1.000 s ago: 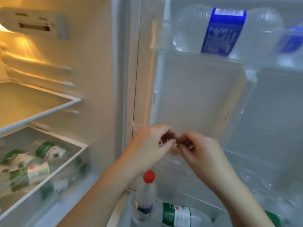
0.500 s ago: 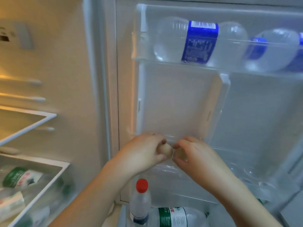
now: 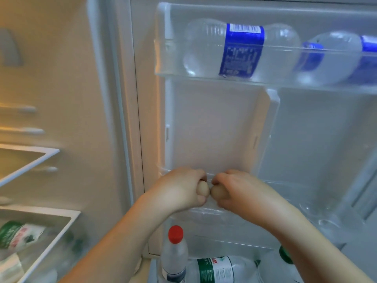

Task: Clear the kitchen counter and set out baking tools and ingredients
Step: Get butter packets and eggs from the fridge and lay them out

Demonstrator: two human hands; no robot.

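Matt tan eggs (image 3: 204, 189), glossy clear plastic door bins (image 3: 204, 76), bottles (image 3: 206, 50)

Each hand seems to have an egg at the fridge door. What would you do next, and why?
Probably draw both hands back from the door shelf and turn toward the counter. The left hand is closed on one egg and the right hand on another egg, the two nearly touching, so part them slightly to avoid a knock.

head view | faces fridge door (image 3: 214, 129) (close) | looks slightly down
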